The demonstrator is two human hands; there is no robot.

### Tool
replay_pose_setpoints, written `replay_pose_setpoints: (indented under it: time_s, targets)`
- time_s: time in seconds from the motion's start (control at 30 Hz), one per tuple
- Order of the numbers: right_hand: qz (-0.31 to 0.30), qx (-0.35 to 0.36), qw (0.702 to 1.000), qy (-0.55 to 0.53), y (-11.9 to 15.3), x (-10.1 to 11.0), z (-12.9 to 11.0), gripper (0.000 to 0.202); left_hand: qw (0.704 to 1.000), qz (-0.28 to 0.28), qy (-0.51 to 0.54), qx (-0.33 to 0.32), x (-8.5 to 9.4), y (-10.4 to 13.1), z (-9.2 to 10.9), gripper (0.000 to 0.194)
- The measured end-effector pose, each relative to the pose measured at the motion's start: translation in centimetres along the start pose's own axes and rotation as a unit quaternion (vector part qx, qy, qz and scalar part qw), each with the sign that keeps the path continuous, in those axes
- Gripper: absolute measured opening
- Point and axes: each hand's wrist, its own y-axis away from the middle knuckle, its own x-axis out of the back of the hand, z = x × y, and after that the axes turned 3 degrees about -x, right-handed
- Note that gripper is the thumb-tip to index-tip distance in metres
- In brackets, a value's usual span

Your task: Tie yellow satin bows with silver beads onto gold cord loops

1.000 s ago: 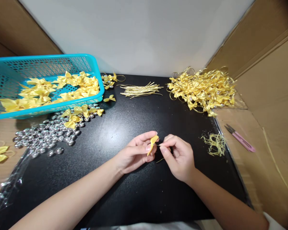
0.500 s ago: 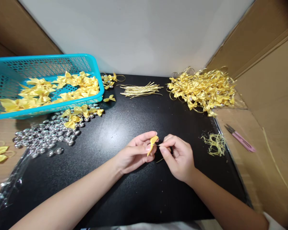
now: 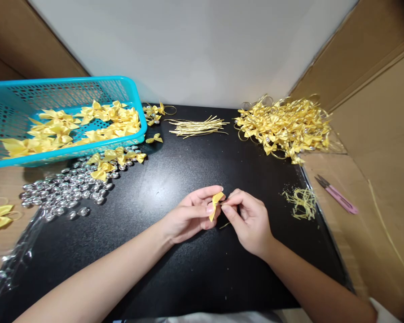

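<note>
Bow (image 3: 215, 207) sits pinched in the left hand (image 3: 193, 216); just right of it, the right hand (image 3: 251, 222) seemingly pinches a cord (image 3: 225, 225). Joining them seems the step; the next move calls for steadiness.

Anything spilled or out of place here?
Slightly. A few yellow bows lie on the silver beads, outside the blue basket holding many others. One stray bow sits at the picture's left edge, off the black tabletop, apart from the rest. The held bow in the left hand shows no obvious damage.

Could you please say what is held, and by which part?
The left grip holds a bow by its middle; the right grip, a cord near it.
</note>
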Motion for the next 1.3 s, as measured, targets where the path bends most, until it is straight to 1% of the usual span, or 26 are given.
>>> replay_pose_setpoints:
  time_s: [0.13, 0.37, 0.47, 0.63, 0.77, 1.1, 1.3]
  targets:
    - [0.001, -0.016, 1.000, -0.015, 0.07, -0.11, 0.05, 0.015, 1.000, -0.006, -0.009, 0.001, -0.01, -0.04, 0.03, 0.029]
    - [-0.004, -0.015, 1.000, -0.019, -0.01, -0.07, 0.25, 0.014, 1.000, -0.007, -0.016, 0.004, 0.01, -0.12, -0.02, 0.028]
    - [-0.004, -0.015, 1.000, -0.014, -0.01, -0.04, 0.40, 0.015, 1.000, 0.003, -0.012, 0.016, 0.03, -0.11, -0.02, 0.027]
    - [-0.004, -0.018, 1.000, -0.003, 0.09, -0.15, 0.68, 0.017, 0.999, 0.037, -0.013, 0.027, 0.05, -0.21, 0.03, 0.029]
    - [0.001, -0.015, 1.000, -0.007, 0.03, -0.35, 0.65, 0.017, 0.998, 0.041, -0.021, 0.030, 0.20, -0.41, 0.06, 0.029]
    - [0.003, -0.028, 0.999, -0.019, -0.32, -0.34, 0.47, 0.014, 0.999, 0.040, -0.004, 0.014, 0.47, -0.37, -0.08, 0.032]
    - [-0.002, -0.010, 1.000, 0.003, -0.48, -0.21, 0.42, 0.013, 0.999, 0.040, -0.004, 0.006, 0.43, -0.38, -0.09, 0.032]
